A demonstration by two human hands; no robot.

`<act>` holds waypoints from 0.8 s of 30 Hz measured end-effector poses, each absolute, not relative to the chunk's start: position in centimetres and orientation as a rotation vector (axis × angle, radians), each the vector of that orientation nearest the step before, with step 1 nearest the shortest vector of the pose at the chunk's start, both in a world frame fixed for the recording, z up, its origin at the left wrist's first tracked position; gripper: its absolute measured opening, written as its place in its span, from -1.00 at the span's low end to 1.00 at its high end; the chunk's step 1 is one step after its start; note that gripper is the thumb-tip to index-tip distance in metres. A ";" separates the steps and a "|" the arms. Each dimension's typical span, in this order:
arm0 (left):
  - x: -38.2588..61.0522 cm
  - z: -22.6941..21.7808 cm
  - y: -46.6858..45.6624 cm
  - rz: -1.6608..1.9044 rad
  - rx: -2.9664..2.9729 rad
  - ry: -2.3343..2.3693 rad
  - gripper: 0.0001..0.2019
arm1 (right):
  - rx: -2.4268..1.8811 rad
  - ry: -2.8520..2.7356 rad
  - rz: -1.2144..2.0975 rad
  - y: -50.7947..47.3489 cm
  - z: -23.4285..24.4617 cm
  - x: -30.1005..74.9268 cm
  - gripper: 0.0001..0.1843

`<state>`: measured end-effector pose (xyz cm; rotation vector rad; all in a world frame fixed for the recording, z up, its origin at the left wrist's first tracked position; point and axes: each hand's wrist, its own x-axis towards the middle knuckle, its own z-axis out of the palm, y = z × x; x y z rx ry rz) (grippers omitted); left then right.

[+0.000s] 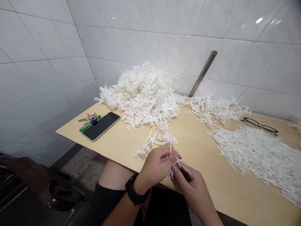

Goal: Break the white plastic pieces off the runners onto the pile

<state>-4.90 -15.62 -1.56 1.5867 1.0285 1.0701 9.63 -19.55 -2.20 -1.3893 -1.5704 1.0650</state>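
Observation:
My left hand (155,168), with a black wristband (135,190) on its wrist, and my right hand (190,190) both pinch a small white branched plastic piece (175,162) above the table's near edge. Just beyond my left hand lies a loose white branched cluster (157,140). A large heap of the same spiky white pieces (141,95) rises against the wall, out of reach of both hands. To the right spreads a flatter, combed-looking mass of thin white strands (254,155).
The pale wooden table (122,146) meets tiled white walls at the back and left. A black smartphone (101,126) and a bunch of keys (90,121) lie at left, black-framed glasses (260,126) at right. A metal bracket (202,73) is fixed to the wall.

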 end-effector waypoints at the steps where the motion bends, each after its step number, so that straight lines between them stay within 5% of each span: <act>1: -5.0 -1.4 -15.6 1.050 1.591 0.999 -0.71 | -1.386 -1.556 1.070 -19.5 -2.2 9.7 -0.62; 15: -4.4 -2.1 -15.3 1.126 1.326 1.283 -0.66 | -1.375 -1.723 1.057 -21.7 -1.3 10.0 -0.52; 24: -4.2 -2.5 -15.2 1.151 1.223 1.332 -0.60 | -1.693 -1.657 0.567 -23.3 -2.2 15.0 -0.60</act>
